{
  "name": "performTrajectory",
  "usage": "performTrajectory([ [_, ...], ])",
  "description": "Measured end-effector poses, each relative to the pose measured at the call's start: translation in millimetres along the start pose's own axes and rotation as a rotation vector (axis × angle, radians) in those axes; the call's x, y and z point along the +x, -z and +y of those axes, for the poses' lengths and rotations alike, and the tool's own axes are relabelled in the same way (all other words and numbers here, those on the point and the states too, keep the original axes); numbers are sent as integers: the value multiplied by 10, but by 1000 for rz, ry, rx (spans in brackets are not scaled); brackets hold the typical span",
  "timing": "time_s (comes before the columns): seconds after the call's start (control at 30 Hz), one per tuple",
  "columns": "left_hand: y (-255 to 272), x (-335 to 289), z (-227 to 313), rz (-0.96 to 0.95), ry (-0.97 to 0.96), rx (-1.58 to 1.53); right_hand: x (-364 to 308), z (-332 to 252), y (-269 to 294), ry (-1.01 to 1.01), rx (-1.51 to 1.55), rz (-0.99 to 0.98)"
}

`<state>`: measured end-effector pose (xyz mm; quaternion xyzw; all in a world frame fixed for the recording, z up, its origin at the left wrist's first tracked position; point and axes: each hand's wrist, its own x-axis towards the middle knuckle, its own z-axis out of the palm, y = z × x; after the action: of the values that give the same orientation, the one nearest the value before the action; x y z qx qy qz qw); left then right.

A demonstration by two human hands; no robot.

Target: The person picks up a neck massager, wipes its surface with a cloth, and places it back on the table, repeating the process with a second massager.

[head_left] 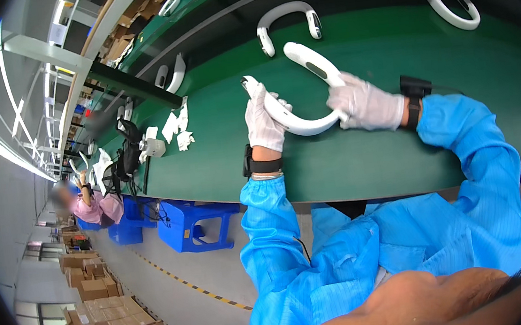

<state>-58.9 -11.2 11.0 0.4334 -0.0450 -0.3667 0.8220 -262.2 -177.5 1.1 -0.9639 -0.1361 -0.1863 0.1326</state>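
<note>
- Stretches away as a long green workbench.
- Bears white U-shaped bands along the far side.
- Holds crumpled white scraps further left.

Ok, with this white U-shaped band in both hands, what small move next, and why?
Perhaps shift the left hand slightly: it covers part of the white U-shaped band near one end, while the right hand grips the other side and could steady it.

1 head fisheye, facing down, near green bench; far end unclear.
</note>
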Motion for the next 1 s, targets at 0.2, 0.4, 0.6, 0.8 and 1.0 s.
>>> performTrajectory([
  [0.2, 117, 121, -9, 61, 11, 4, 126, 421, -139, 6, -366, 253],
  [0.4, 319, 112, -219, 71, -117, 322, 247, -454, -181, 91, 164, 38],
  [0.6, 302, 155, -114, 20, -68, 379, 386, 41, 145, -84, -240, -268],
  [0.8, -42, 143, 7, -88, -223, 544, 285, 825, -299, -228, 325, 155],
  [1.0, -259, -24, 88, -139, -490, 754, 175, 422, -543, -241, 155, 439],
])
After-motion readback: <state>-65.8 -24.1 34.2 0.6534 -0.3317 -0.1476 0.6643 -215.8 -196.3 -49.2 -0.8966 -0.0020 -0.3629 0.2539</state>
